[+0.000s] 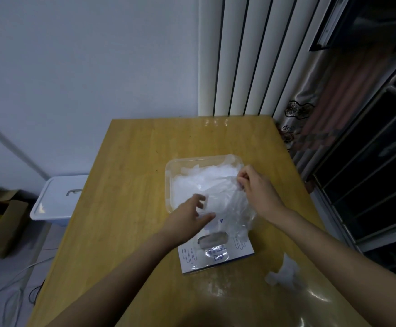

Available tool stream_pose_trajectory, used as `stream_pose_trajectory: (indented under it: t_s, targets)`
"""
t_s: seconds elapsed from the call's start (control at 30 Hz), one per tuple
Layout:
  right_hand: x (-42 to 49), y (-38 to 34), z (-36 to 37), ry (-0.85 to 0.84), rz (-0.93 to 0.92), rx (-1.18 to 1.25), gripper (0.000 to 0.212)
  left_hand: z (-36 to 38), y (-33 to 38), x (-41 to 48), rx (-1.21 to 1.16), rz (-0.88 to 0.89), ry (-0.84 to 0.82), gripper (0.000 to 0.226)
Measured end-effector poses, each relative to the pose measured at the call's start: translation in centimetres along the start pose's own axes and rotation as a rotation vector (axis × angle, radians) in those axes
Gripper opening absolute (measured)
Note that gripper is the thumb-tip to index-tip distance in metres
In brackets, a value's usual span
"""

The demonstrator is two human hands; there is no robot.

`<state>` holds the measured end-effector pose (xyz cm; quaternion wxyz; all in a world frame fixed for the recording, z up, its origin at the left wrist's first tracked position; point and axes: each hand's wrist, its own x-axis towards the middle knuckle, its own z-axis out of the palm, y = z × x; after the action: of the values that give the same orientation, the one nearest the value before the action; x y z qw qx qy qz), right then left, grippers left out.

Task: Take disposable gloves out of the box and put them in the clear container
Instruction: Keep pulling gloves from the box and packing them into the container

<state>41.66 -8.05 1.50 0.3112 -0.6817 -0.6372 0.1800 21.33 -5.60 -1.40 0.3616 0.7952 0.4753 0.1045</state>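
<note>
Wooden yellow worktop [126, 185] carries a clear rectangular plastic container [168, 185], and I see a pile of thin white disposable gloves [206, 175] already inside it. Just in front of it lies the flat white glove box with blue print [239, 251]. My right hand [258, 187] pinches the edge of one translucent glove [230, 204], which hangs over the container's near side and the box. My left hand [190, 215] is at this glove with fingers spread, but it is blurred and I cannot tell if it grips. One crumpled glove [284, 272] lies on the worktop, right of the box.
</note>
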Motion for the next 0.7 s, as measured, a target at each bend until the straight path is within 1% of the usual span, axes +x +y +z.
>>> stream_pose_trajectory:
  t_s: [0.1,0.17,0.2,0.3,0.33,0.43,0.5,0.57,0.63,0.7]
  targets:
    - [-0.1,-0.2,0.2,-0.054,0.038,0.035,0.02,-0.8,0.8,0.6,0.02,0.075,0.189,0.059]
    - [-0.2,-0.4,0.3,-0.089,0.038,0.082,0.021,-1.0,1.1,0.9,0.062,0.145,0.241,0.062]
    - [-0.3,-0.4,0.3,-0.106,0.028,0.098,0.023,-1.0,1.2,1.0,0.076,0.163,0.224,0.056]
    - [-0.9,-0.4,0.6,-0.159,0.014,0.139,0.026,-0.2,1.2,1.1,0.084,0.201,0.169,0.014]
    - [-1.1,-0.3,0.7,-0.173,0.019,0.153,0.025,0.2,1.0,1.1,0.081,0.208,0.163,0.011]
    - [-1.1,0.1,0.8,-0.178,0.025,0.155,0.017,1.4,0.5,0.8,0.074,0.235,0.138,0.02]
    - [-1.1,0.5,0.7,-0.169,0.041,0.137,0.013,2.4,-0.1,0.5,0.096,0.243,0.109,0.016]
    - [-1.1,1.1,0.7,-0.135,0.07,0.112,0.016,3.4,-1.1,0.3,0.133,0.222,0.079,0.009]
    - [-0.9,1.5,0.5,-0.086,0.136,0.102,0.02,4.2,-2.0,0.0,0.165,0.204,0.048,0.013]
    - [-0.8,1.7,0.2,-0.07,0.172,0.099,0.019,4.7,-2.4,-0.3,0.171,0.198,0.027,0.016]
